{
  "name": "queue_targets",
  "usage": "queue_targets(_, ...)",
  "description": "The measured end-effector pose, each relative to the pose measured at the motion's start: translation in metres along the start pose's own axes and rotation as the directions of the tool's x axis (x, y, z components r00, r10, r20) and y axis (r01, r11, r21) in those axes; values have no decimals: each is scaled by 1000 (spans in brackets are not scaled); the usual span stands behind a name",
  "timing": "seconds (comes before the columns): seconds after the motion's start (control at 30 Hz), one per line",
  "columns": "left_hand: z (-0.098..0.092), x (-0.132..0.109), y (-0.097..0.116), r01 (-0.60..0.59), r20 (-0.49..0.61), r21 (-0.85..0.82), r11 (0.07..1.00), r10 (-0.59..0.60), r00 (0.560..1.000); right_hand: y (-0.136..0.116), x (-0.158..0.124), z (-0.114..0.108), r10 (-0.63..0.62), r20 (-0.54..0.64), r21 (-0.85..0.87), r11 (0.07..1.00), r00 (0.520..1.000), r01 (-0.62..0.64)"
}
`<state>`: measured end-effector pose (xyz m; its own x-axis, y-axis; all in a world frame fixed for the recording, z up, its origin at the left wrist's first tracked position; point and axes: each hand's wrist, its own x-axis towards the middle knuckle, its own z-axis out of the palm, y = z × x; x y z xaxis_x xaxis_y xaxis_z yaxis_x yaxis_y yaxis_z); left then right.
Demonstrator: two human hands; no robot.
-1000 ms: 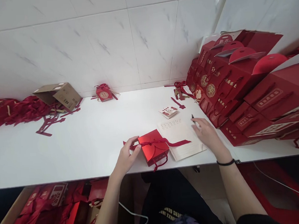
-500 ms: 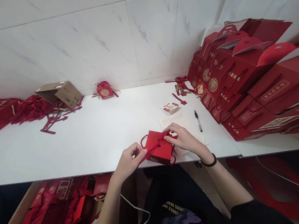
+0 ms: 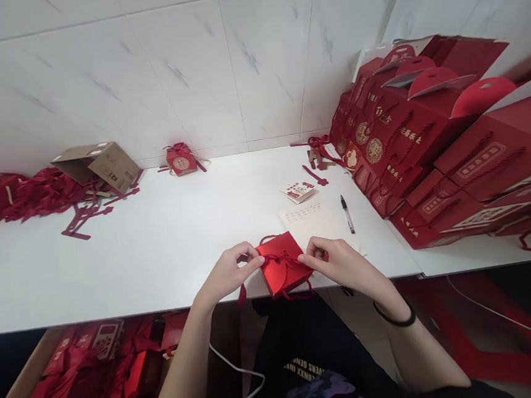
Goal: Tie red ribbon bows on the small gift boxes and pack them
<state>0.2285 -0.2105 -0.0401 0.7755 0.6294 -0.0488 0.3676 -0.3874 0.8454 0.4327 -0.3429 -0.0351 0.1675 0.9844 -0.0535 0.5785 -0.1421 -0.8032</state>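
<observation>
A small red gift box with cord handles sits at the front edge of the white table. Across its top runs a dark red ribbon, knotted in the middle. My left hand pinches the ribbon at the box's left side, and a loose ribbon end hangs below the fingers. On the other side, my right hand is closed in a pinch on the ribbon, near the box's top right corner. Just behind the box lies a sheet of paper with small print.
Large red gift bags crowd the right side. A pen, a folded card and ribbon scraps lie nearby. Against the wall are another small red box and a cardboard box. Below left, a carton holds red boxes.
My hands have drawn the ribbon level across the box, with my right hand lower and the left slightly higher. The box has turned a little, and the knot looks tighter.
</observation>
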Motion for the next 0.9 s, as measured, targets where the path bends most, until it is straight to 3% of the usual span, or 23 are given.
queue_targets(0.1, 4, 6, -2, -104, -101, 50, 993, 108, 989, -2, -16, 6, 80, -43, 25, 997, 996, -79)
queue_targets(0.2, 7, 11, -1, -133, -138, 48, 990, 139, 981, -8, -32, 15, 157, -16, 43, 987, 988, -156)
queue_targets(0.43, 12, 10, 3, 24, -131, 16, 1000, -21, 991, -4, -36, 35, 117, 36, 148, 982, 992, -121)
queue_targets(0.53, 13, 3, 1, 101, -58, -120, 988, -108, 992, 10, -29, 31, 80, 58, 283, 955, 995, -93)
queue_targets(0.67, 13, -4, -1, 231, 145, -302, 925, -195, 970, 19, -19, 24, 57, 62, 423, 903, 996, -78)
queue_targets(0.8, 13, -6, -2, 304, 291, -354, 884, -205, 934, 17, -13, 25, 85, -12, 438, 896, 996, -71)
queue_targets(0.9, 13, -6, -5, 309, 326, -353, 883, -194, 925, 16, -12, 25, 131, -17, 493, 864, 991, -106)
